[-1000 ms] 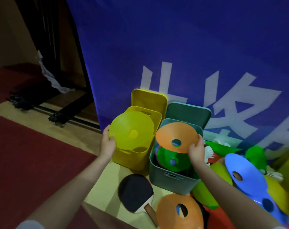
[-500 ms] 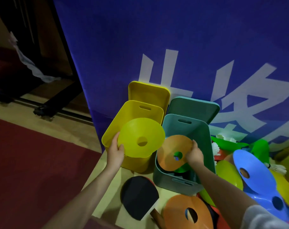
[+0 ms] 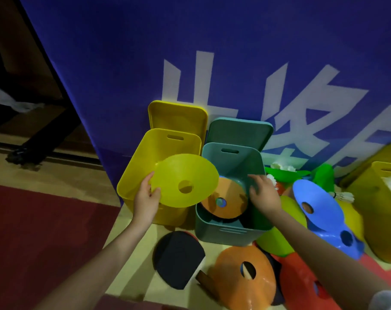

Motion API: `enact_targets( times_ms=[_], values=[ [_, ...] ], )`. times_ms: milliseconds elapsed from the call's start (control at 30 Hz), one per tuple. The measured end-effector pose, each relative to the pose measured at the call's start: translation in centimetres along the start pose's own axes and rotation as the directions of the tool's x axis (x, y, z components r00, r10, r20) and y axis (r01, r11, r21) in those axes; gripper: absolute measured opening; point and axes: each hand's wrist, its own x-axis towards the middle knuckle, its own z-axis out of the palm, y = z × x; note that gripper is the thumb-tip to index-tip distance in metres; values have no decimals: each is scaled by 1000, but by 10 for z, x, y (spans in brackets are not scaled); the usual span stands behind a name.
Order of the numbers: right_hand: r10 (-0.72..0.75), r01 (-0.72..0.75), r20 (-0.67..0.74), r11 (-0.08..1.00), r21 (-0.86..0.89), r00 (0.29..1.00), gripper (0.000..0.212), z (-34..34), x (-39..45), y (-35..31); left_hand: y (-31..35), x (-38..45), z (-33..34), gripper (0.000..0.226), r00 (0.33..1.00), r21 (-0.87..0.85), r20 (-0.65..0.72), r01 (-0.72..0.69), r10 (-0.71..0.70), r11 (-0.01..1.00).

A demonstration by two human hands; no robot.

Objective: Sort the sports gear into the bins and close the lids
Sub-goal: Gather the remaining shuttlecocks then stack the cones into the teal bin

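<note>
Head view: left hand [image 3: 146,198] grips a yellow disc cone [image 3: 184,180] above the yellow bin [image 3: 145,175]; right hand [image 3: 265,195] hovers open over the teal bin [image 3: 223,233]. Next, probably, drop the cone in.

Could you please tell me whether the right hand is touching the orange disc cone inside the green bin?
Apart. The head view shows the right hand open above the green bin, with bin interior visible between its fingers and the orange disc cone.

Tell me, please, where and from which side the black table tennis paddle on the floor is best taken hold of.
Take the black paddle by its brown handle, coming from above on the right. It lies flat on the floor, so the round blade offers no edge to pinch, while the narrow handle sticks out toward the orange cone. That cone crowds it, so the grip should stay close to the blade.
</note>
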Motion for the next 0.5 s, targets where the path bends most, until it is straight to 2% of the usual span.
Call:
enact_targets(
  times_ms=[100, 200, 267, 333, 400, 500],
  values=[
    [127, -130, -81, 991, -24, 989, 47, -18, -9, 26, 34, 2, 37, 49, 997, 38, 65, -36, 33, 999],
    [248, -249, 27, 960, 129, 968, 46, -20, -24, 47, 55, 7, 84, 50, 986, 97, 146, -99, 85, 990],
    [249, -268, 110, 937, 222, 962, 43, -15, -36, 58, 60, 10, 115, 50, 977, 164, 189, -129, 97, 978],
    [270, -297, 125, 885, 357, 955, 41, -9, -48, 60, 56, 11, 142, 51, 979, 210, 193, -106, 65, 972],
    [291, -312, 124, 799, 514, 949, 41, -2, -57, 59, 47, 13, 163, 54, 985, 231, 171, -67, 27, 971],
    [261, -288, 135, 749, 597, 956, 40, 1, -61, 58, 28, 19, 185, 58, 992, 299, 113, 13, -49, 954]
  ],
)
